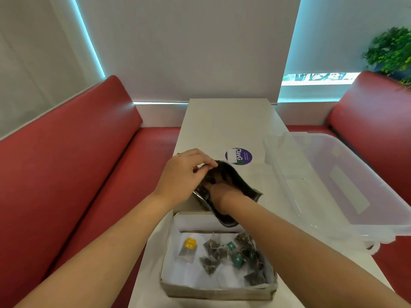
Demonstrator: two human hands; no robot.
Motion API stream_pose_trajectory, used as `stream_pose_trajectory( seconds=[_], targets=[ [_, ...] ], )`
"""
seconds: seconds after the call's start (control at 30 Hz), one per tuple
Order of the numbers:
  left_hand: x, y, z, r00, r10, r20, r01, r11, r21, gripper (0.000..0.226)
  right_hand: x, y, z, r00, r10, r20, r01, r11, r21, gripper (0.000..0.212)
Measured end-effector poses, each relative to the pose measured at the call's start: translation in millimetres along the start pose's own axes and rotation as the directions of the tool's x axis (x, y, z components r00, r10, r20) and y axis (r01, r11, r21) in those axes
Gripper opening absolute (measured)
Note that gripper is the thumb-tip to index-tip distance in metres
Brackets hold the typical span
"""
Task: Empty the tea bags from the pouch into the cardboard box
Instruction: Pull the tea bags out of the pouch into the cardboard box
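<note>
While the left hand (182, 174) pinches the pouch (231, 190) mouth open at frame centre, the right hand (219, 193) digs inside (fingers hidden); next, drop tea bags (231, 252) into the cardboard box (213, 292) below.

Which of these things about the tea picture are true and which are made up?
1. The right hand reaches inside the dark pouch. True.
2. The cardboard box has nothing in it. False: several tea bags lie inside.
3. The left hand pinches the pouch's rim. True.
4. One tea bag has a yellow tag. True.
5. The clear plastic lid covers the box. False: it lies apart, to the right on the table.
</note>
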State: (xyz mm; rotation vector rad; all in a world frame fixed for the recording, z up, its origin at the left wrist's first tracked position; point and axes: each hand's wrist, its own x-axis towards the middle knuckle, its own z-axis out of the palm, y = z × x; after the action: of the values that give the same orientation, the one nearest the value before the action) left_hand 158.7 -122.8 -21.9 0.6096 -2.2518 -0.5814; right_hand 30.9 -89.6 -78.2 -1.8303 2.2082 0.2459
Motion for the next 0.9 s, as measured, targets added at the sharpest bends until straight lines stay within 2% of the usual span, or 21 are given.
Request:
stream_pose_trajectory(
  seconds=[0.1,0.17,0.23,0.43,0.53,0.63,0.73,0.9],
  targets=[
    [1.6,-2.8,-1.8,0.999,-0.027,-0.017,0.027,0.999,-0.040,0.018,7.9,6.3,15.3,0.981,-0.061,-0.186,0.052,0.997,-0.052,0.044],
    [2.6,-3.0,-1.0,0.998,-0.050,-0.029,0.047,0.996,-0.071,0.019,1.8,8.0,14.2,0.972,-0.043,-0.230,0.049,0.999,0.020,0.034],
    [3.9,-1.0,1.1,0.998,-0.058,-0.028,0.056,0.995,-0.082,0.020,-16.6,8.2,5.6,0.979,-0.039,-0.201,0.057,0.995,0.084,0.025],
    [5.6,1.8,3.7,0.999,-0.042,-0.021,0.041,0.997,-0.060,0.017,-62.0,11.2,9.0,0.916,-0.091,-0.392,0.187,0.959,0.215,0.020],
    [5.4,3.5,2.7,0.999,-0.024,-0.021,0.023,0.999,-0.032,0.014,-89.3,15.7,12.2,0.824,-0.120,-0.554,0.263,0.947,0.186,0.022],
    [4.7,4.4,3.2,1.000,-0.017,-0.017,0.016,1.000,-0.005,0.014,-123.6,24.8,9.2,0.735,-0.099,-0.671,0.381,0.879,0.287,0.014],
    [3.2,3.8,5.9,1.000,-0.014,-0.014,0.014,1.000,0.020,0.015,-152.0,30.9,11.5,0.728,-0.128,-0.673,0.438,0.843,0.313,0.014],
    [1.7,2.7,7.8,0.999,-0.020,-0.030,0.021,0.999,0.029,0.016,-170.7,37.9,41.3,0.796,-0.218,-0.565,0.446,0.843,0.302,0.013]
  ],
)
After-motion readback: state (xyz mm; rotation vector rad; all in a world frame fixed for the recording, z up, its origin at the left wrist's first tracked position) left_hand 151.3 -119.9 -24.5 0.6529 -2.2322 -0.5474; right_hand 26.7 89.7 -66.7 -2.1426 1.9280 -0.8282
